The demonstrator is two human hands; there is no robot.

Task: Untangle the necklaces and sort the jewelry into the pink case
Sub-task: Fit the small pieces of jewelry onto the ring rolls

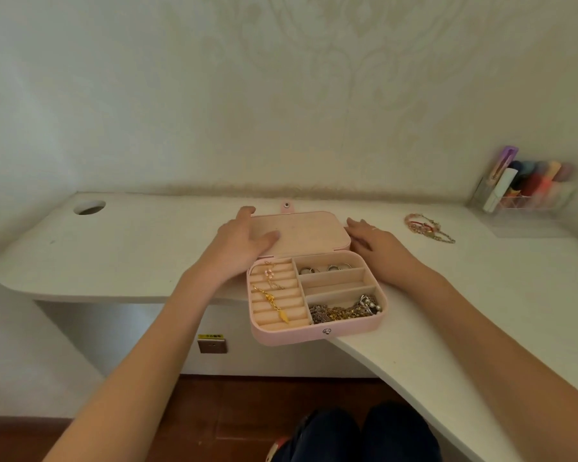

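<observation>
A pink case [316, 296] lies open, overhanging the desk [147, 255] edge, with tangled necklaces [344, 310] at its 5 o'clock corner; the left hand [244, 241] and right hand [371, 241] rest spread, gripping nothing, so leaning on the lid [301, 233] may tip it off

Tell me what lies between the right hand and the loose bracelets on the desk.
Nothing: in the head view, only bare white desk separates the right hand from the bracelets.

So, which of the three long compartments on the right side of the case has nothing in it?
The middle compartment of the pink case. The far one holds rings, and the near one holds the tangled chains.
</observation>
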